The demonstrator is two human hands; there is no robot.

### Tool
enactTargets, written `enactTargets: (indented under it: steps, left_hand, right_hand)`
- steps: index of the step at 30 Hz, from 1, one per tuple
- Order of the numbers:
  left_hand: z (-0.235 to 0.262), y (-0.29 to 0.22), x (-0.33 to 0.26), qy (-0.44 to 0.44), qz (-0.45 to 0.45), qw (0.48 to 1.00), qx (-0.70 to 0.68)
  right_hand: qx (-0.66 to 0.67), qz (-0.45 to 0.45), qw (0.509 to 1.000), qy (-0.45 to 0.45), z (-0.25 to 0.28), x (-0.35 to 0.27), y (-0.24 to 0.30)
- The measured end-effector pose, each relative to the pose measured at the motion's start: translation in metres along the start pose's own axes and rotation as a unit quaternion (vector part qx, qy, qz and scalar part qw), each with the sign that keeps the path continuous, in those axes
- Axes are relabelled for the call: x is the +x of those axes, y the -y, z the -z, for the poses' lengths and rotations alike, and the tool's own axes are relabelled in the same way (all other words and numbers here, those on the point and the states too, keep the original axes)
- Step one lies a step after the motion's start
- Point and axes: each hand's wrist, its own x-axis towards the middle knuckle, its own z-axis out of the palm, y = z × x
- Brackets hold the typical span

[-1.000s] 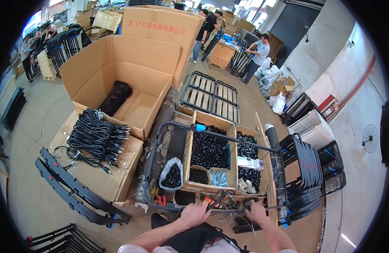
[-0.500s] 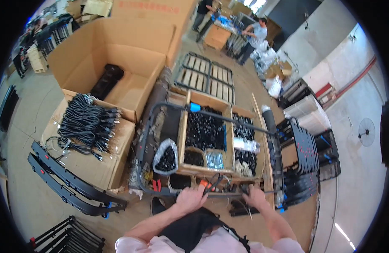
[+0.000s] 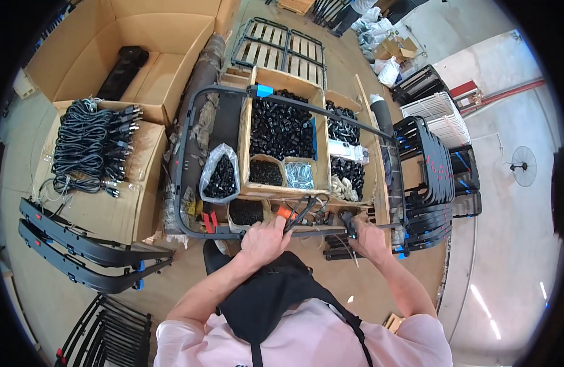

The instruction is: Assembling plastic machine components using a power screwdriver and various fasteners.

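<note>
A black tubular frame (image 3: 195,159) with rounded corners lies over the parts boxes, its near bar running past both hands. My left hand (image 3: 265,241) is closed at that bar, around what looks like a looped black cable (image 3: 304,211). Just beyond its fingers is an orange object (image 3: 285,213), partly hidden, and I cannot tell whether it is held. My right hand (image 3: 370,240) is closed around a dark hand tool (image 3: 349,224), whose exact kind does not show. A thin pale strip (image 3: 354,259) hangs below it.
A wooden divided box (image 3: 245,137) holds black plastic parts and silver screws. Left of it stands a bag (image 3: 221,177) of black parts. Coiled black cables (image 3: 86,144) lie on a cardboard box. Stacked black frames (image 3: 426,159) stand right, curved black bars (image 3: 80,251) lower left.
My view has tilted downward, so the boxes and the frame sit higher and more of my torso shows. Both hands keep about the same places at the frame's near bar.
</note>
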Motion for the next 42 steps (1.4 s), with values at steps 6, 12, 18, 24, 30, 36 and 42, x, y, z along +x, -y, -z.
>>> enactTargets:
  steps: [6, 12, 18, 24, 30, 36, 42]
  left_hand:
    - [-0.010, 0.003, -0.005, -0.021, 0.005, 1.000, -0.005]
    - [-0.005, 0.004, 0.006, -0.035, -0.016, 0.999, 0.006]
    - [-0.009, 0.007, -0.003, -0.030, -0.023, 0.999, 0.015]
    - [0.002, 0.006, 0.011, -0.006, -0.007, 0.999, 0.032]
    - [-0.007, 0.006, -0.001, -0.011, -0.026, 1.000, 0.001]
    - [-0.006, 0.005, 0.002, -0.022, -0.044, 0.999, 0.006]
    - [-0.001, 0.000, 0.001, -0.001, -0.034, 0.999, 0.002]
  right_hand:
    - [0.052, 0.041, 0.997, -0.043, 0.000, 0.003, 0.004]
    - [-0.083, -0.042, 0.980, 0.178, -0.024, 0.001, -0.012]
    - [-0.089, 0.013, 0.992, 0.086, 0.004, 0.008, 0.003]
    - [-0.157, 0.015, 0.961, 0.229, -0.017, 0.012, -0.012]
    - [-0.125, 0.008, 0.974, 0.187, -0.032, -0.006, -0.019]
    - [-0.126, -0.023, 0.972, 0.198, -0.032, -0.004, -0.006]
    - [-0.077, -0.074, 0.973, 0.203, -0.010, 0.000, 0.014]
